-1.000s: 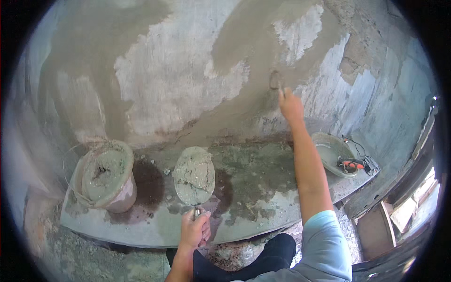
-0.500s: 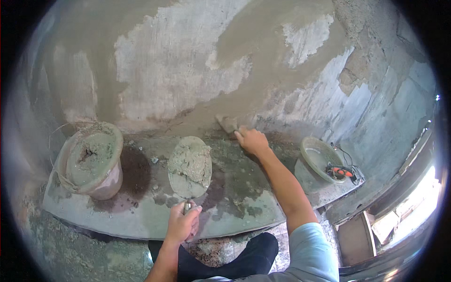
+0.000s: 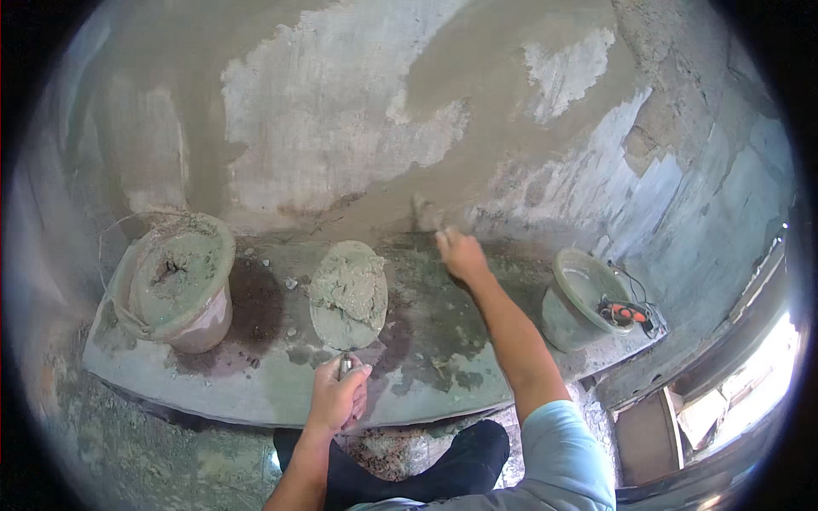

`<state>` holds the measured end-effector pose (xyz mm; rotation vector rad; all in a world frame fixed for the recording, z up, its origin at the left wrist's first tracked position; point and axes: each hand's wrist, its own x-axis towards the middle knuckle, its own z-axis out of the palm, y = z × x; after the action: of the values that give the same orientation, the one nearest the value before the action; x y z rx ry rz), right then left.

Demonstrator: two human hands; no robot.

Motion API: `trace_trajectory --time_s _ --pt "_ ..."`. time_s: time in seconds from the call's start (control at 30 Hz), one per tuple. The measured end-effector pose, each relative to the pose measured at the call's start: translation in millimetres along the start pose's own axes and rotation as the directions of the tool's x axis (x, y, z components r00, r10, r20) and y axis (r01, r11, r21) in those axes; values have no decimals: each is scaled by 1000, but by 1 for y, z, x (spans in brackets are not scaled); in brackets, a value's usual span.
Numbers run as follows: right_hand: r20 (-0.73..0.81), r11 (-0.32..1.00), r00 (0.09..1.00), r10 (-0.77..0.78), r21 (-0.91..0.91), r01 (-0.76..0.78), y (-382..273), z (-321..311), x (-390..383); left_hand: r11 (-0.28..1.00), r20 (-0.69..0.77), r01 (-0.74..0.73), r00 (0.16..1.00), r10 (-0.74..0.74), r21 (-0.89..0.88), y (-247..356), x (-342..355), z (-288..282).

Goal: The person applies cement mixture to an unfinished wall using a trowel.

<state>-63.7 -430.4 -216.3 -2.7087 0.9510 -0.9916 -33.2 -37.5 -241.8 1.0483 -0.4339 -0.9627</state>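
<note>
My left hand (image 3: 338,394) is closed round the metal handle of a flat oval trowel (image 3: 331,330), held level over the ledge. A heap of wet grey mortar (image 3: 351,288) covers most of its blade. Out in front, my right hand (image 3: 463,255) grips a small trowel (image 3: 423,213), its blade blurred by motion against the foot of the wall (image 3: 315,128). Damp brown-grey mortar is smeared around that blade, with paler bare patches above and to the left.
On the concrete ledge (image 3: 273,396) a bucket of mortar (image 3: 213,328) stands at the left. At the right end stands a bucket (image 3: 562,322) with greyish water, an orange-and-black tool (image 3: 625,314) at its rim. Small crumbs lie between. A bright opening (image 3: 758,383) shows far right.
The small trowel in my right hand has turned more upright at the wall's foot. My left hand still holds the loaded trowel; the whole view has shifted slightly.
</note>
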Motion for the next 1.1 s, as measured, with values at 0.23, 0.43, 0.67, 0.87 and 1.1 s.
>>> trace_trajectory --time_s 0.23,0.43,0.67,0.87,1.1 --pt "270 994 959 -90 -30 102 -15 -51 -20 1000 4 -25 1000 25 -7 0 3 4" --pt "-6 820 822 -569 76 568 -96 -141 -46 999 16 -41 999 41 3 1 -1 -2" --pt "-101 746 762 -639 160 647 -102 -141 -77 991 29 -112 993 110 66 0 -4 -2" --pt "-94 730 726 -681 -3 684 -110 -147 -75 989 21 -132 991 131 70 -2 -5 -3" --pt "-17 658 659 -752 -66 750 -116 -150 -61 973 -29 -182 982 188 140 -5 -6 -2"
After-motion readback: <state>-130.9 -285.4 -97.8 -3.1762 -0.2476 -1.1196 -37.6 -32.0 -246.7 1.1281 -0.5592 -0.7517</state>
